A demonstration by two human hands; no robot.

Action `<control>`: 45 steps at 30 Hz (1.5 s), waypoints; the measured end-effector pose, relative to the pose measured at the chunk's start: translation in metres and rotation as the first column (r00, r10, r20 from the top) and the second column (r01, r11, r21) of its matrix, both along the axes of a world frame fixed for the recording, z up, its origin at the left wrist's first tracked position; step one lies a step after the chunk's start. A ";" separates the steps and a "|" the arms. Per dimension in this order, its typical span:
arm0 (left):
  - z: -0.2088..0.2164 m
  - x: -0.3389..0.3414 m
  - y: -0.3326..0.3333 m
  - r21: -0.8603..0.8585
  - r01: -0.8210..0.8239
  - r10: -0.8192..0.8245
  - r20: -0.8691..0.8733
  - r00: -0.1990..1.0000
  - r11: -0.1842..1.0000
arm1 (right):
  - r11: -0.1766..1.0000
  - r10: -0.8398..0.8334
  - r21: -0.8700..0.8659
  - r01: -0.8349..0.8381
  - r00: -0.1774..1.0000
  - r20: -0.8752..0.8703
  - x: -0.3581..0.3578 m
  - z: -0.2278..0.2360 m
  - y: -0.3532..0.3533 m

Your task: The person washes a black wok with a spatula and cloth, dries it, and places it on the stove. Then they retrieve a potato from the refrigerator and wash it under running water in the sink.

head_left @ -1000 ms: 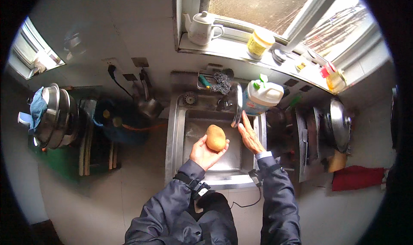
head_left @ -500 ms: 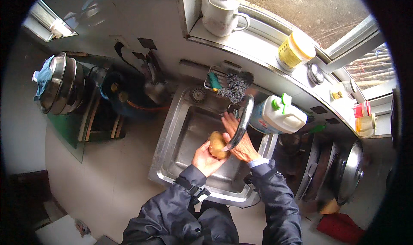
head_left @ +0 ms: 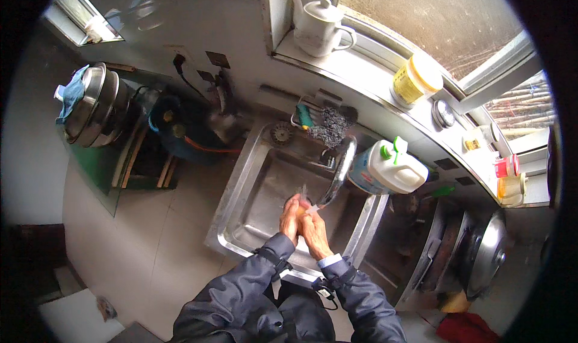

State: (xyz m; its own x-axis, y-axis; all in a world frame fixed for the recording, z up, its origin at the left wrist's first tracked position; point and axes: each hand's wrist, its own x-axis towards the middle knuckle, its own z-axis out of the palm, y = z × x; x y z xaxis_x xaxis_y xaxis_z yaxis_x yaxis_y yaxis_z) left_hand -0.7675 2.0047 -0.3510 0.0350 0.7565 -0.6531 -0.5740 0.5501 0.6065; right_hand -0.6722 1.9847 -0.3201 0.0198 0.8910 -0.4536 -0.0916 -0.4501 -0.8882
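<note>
Both hands are cupped together over the steel sink (head_left: 274, 183), beneath the end of the curved tap (head_left: 344, 168). My left hand (head_left: 289, 219) is closed around one side of a brown potato (head_left: 301, 211). From the other side, my right hand (head_left: 313, 231) curls over it with bent fingers. Only a sliver of the potato shows between the hands; the rest is hidden. Water runs from the tap onto the fingers and splashes up. Dark sleeves cover both forearms.
Behind the tap lie a grey scouring pad (head_left: 329, 126) and a green sponge (head_left: 304, 115). A white detergent jug (head_left: 385, 168) stands right of the sink. The sill holds a teapot (head_left: 319, 27) and a yellow jar (head_left: 415, 81). Metal bowls (head_left: 90, 105) are stacked left.
My right hand has come down from beside the tap onto the potato. Both hands now close around it, with water splashing over them. The view has shifted slightly.
</note>
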 end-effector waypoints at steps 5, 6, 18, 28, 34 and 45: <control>-0.024 0.001 -0.012 -0.078 -0.109 0.108 -0.011 0.994 0.991 | 0.999 0.023 -0.025 -0.021 0.997 0.080 -0.007 0.000 0.001; -0.028 0.005 -0.016 -0.011 -0.174 0.173 -0.024 0.985 0.985 | 0.996 0.064 0.043 -0.073 0.981 0.182 -0.008 0.001 0.000; -0.034 -0.006 -0.025 0.012 0.137 -0.129 -0.267 0.955 0.991 | 0.979 -0.189 -0.092 0.181 0.978 -0.083 -0.019 0.016 -0.027; 0.000 -0.012 -0.054 0.147 0.338 -0.237 -0.462 0.854 0.930 | 0.897 -0.374 -0.353 0.266 0.883 -0.285 0.005 0.004 -0.044; -0.024 -0.028 -0.048 0.154 0.181 -0.099 -0.432 0.896 0.971 | 0.986 -0.122 0.128 0.107 0.986 0.110 -0.018 0.021 -0.085; 0.028 -0.031 -0.063 0.465 0.220 -0.047 -0.355 0.934 0.858 | 0.854 -0.231 -0.521 0.003 0.898 -0.374 -0.011 0.013 -0.066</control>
State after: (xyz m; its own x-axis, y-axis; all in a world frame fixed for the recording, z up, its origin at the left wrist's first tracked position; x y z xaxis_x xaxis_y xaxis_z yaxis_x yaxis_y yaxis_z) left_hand -0.7985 1.9419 -0.3226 0.0142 0.9816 -0.1906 -0.2434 0.1883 0.9515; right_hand -0.6835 1.9187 -0.3074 -0.1788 0.5446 -0.8194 -0.4743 -0.7774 -0.4131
